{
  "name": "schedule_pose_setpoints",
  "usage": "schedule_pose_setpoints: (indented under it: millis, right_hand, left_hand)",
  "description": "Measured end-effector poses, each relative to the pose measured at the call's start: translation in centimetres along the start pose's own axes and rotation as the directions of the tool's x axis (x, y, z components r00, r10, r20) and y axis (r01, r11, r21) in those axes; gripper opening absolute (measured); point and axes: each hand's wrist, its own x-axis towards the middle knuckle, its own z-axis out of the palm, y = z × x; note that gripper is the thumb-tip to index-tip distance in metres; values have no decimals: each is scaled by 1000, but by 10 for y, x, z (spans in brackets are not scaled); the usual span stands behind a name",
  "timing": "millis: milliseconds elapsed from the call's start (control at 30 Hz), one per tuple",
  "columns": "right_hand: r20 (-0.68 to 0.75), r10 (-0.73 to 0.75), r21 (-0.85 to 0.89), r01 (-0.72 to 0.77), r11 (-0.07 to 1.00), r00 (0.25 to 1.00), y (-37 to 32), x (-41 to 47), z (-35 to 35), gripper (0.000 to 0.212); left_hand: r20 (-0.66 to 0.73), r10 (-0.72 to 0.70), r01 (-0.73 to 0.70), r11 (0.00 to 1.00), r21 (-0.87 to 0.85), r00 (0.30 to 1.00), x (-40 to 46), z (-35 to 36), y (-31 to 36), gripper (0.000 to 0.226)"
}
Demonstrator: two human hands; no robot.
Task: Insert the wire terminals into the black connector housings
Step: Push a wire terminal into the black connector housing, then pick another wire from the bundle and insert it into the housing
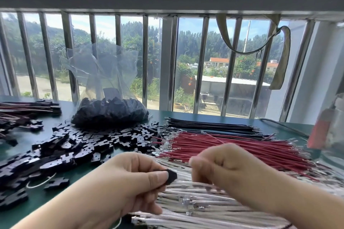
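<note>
Black housing [170, 176] pinched in left hand [130, 182] grip — fingertip end.

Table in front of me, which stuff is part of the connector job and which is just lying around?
Job: black housing pinched in left hand; right hand; loose housings; bag of housings; red wires; black wires; white wires.

Lying about: strap on window bars; red-and-clear object, blurred.

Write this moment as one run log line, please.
left hand: pinches black housing | right hand: blurred, above white wires | insertion: not visible
</note>
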Motion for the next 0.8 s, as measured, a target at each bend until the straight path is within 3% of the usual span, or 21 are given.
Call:
schedule_pose_setpoints:
  millis: [100,200,367,433,500,567,667,733,800]
  right_hand:
    - [-264,88,-163,-134,977,961,25,14,-3,44]
    - [-204,52,-420,-136,897,978,45,17,4,22]
    - [-317,18,-361,-138,922,948,42,13,7,17]
    - [-353,-25,-389,-123,913,935,40,10,4,24]
    - [-359,-73,-438,-99,893,931,36,7,3,22]
    - [-375,-66,-367,-83,927,925,31,5,6,15]
    - [-375,27,-80,-61,995,927,22,2,9,44]
    - [-307,41,-8,-46,999,951,19,2,7,55]
    - [-245,44,29,-38,999,968,10,1,6,38]
  left_hand:
    - [-103,-32,43,993,107,994,4,-8,-4,7]
    - [-158,-6,32,986,164,987,10,-14,-10,20]
    - [-143,7,13,990,143,990,9,-17,-7,18]
    - [-124,-1,17,992,128,992,7,-18,-6,8]
    - [-108,-3,17,992,128,994,5,-19,-4,15]
    - [-111,-4,18,992,122,994,4,-21,-3,20]
    - [-88,-31,44,988,150,996,3,-24,-1,18]
    - [-38,-54,60,978,201,998,3,-30,1,20]
    - [-3,-69,67,959,274,998,2,-36,4,31]
